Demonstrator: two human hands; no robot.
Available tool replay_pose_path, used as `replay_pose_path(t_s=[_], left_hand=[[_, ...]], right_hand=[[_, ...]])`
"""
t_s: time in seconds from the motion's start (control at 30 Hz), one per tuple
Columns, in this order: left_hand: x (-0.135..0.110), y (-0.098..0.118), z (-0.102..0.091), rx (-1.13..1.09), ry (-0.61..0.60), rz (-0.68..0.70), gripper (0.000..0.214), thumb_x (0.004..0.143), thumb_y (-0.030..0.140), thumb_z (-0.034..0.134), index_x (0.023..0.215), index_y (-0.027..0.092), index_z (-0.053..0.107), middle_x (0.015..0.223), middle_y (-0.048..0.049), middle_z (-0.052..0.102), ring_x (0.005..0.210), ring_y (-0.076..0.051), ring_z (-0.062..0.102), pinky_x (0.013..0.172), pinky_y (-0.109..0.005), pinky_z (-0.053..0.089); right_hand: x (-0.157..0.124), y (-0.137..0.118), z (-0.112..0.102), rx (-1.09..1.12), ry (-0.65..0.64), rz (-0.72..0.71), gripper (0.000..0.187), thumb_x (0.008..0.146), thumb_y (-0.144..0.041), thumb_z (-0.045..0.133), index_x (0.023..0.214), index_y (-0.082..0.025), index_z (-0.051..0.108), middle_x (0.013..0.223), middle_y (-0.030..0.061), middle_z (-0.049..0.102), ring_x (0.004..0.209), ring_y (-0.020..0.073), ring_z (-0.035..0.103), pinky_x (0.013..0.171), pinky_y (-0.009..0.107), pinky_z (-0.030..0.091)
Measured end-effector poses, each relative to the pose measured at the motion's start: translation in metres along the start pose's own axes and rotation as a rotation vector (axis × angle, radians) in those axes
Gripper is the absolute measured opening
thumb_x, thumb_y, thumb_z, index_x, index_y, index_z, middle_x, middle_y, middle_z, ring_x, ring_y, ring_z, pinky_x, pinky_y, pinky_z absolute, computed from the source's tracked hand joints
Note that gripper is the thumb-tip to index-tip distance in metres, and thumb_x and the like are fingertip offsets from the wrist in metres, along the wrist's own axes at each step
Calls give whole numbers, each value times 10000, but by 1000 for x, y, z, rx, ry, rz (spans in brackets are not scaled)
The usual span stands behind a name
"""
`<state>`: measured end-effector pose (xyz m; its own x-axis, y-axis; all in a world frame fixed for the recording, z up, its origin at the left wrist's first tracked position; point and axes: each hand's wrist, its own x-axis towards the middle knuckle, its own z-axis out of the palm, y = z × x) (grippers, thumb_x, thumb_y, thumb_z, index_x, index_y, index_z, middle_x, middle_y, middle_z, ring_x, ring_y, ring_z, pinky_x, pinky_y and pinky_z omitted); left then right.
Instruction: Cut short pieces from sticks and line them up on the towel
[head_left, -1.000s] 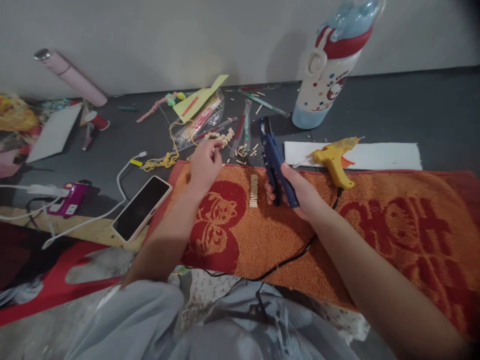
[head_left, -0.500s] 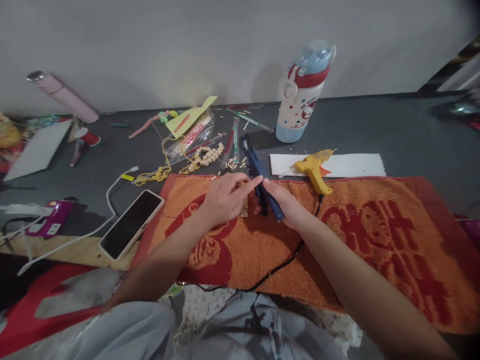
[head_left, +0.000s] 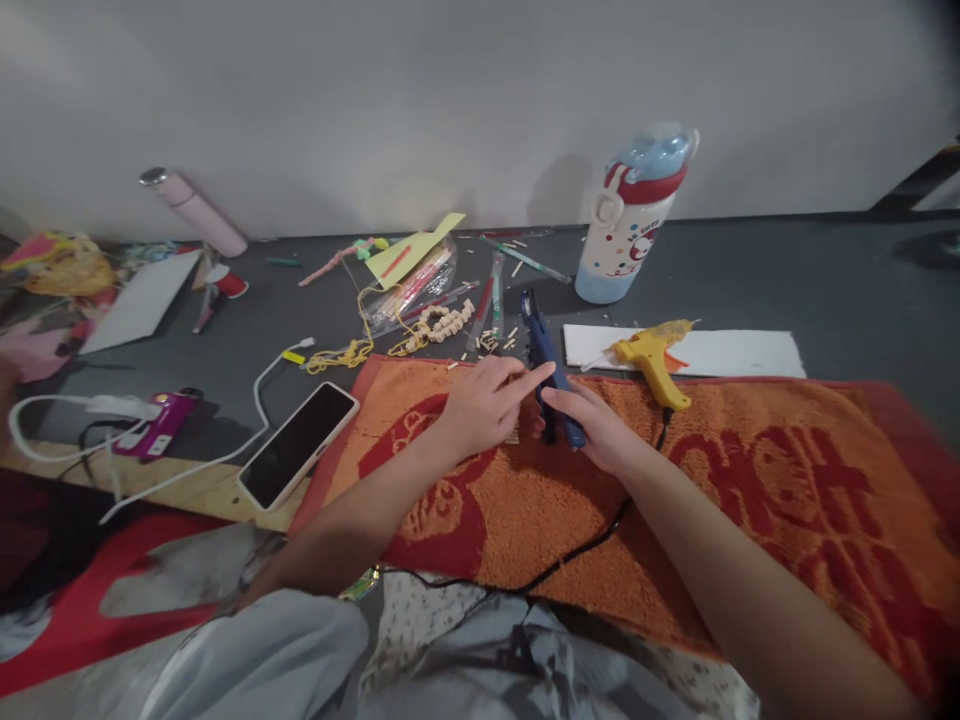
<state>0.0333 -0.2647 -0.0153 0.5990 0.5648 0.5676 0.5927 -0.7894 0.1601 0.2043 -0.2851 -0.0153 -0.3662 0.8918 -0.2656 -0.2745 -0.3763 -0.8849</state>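
Note:
My right hand [head_left: 600, 425] is closed around a long dark-blue hand tool [head_left: 551, 360] with two handles; its exact kind is unclear. The tool points away from me, over the towel's far edge. My left hand [head_left: 484, 405] is beside it, index finger stretched across to the tool and the other fingers curled. A ribbed beige strip [head_left: 513, 436] shows partly below the left fingers, and whatever they pinch is hidden. Both hands are above an orange and red towel [head_left: 555, 510]. Small beige pieces [head_left: 491, 342] lie scattered beyond its far edge.
A yellow glue gun [head_left: 654, 360] rests on a white board [head_left: 742, 352], its black cord crossing the towel. Behind stands a cartoon bottle [head_left: 630, 225]. Leftward are a phone [head_left: 298, 445], beige beads on yellow string [head_left: 442, 322], a purple power strip [head_left: 161, 425] and a pink flask [head_left: 199, 215].
The whole view has shifted, so everything appears farther right and slightly lower. Both hands keep nearly the same pose at the blue tool, and the beige strip is a little more covered.

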Motion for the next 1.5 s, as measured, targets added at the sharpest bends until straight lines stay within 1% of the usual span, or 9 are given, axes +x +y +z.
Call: replay_pose_path(t_s=[0.17,0.37,0.47,0.57,0.77,0.9,1.17,1.33,1.5], left_hand=[[-3,-6,1,35,-2,5,397,822,127,393,1169,193,573,967,-83,594,873,-170,532,768,-311,456],[-8,-51,-18,116,42,-427,260,785,117,447,921,190,655,897,-73,610,894,-189,544,820,-328,431],[-9,-70,-25,118,64,-561,217,773,138,472,881,187,654,909,-70,620,894,-194,550,829,-326,418],[-10,-77,-31,151,-5,-567,195,771,168,477,863,187,648,877,-70,634,879,-202,554,801,-324,411],[-10,-74,-40,248,-395,-482,172,775,241,453,765,184,615,771,-50,620,759,-180,545,644,-288,377],[-8,-73,-40,263,-508,-462,134,730,269,492,737,189,599,766,-38,614,743,-177,545,591,-282,338],[-9,-76,-37,239,-537,-493,92,720,222,497,738,190,581,767,-30,616,705,-160,533,567,-275,314],[-9,-77,-34,230,-476,-560,172,831,278,430,810,180,570,819,-49,621,717,-156,542,590,-273,338],[-8,-76,-32,191,-423,-592,232,895,323,373,934,184,554,939,-65,637,808,-181,574,669,-284,385]], right_hand=[[2,-3,-6,178,110,3,288,664,-440,668,784,-205,551,633,-28,561,535,130,540,483,256,443],[5,-2,-9,208,102,10,271,682,-434,654,754,-202,536,649,-18,559,544,124,517,512,270,467],[6,0,-7,199,94,18,279,666,-435,670,745,-198,544,639,-16,560,548,125,511,511,267,464],[5,-1,-6,199,90,15,298,650,-443,686,755,-194,560,636,-14,558,551,122,504,503,256,460],[6,1,-8,200,57,14,291,670,-456,661,748,-197,554,636,-14,554,551,118,504,519,258,465],[6,1,-8,201,51,23,297,656,-457,672,725,-195,549,632,-17,550,557,116,505,525,257,462],[6,1,-9,197,47,30,291,674,-456,646,758,-197,546,655,-6,574,565,128,521,542,279,467],[6,0,-8,154,29,21,288,687,-468,624,724,-201,523,680,15,602,663,167,582,578,294,478],[7,0,-9,170,31,29,289,678,-466,638,747,-202,539,667,9,598,631,159,569,573,294,479]])
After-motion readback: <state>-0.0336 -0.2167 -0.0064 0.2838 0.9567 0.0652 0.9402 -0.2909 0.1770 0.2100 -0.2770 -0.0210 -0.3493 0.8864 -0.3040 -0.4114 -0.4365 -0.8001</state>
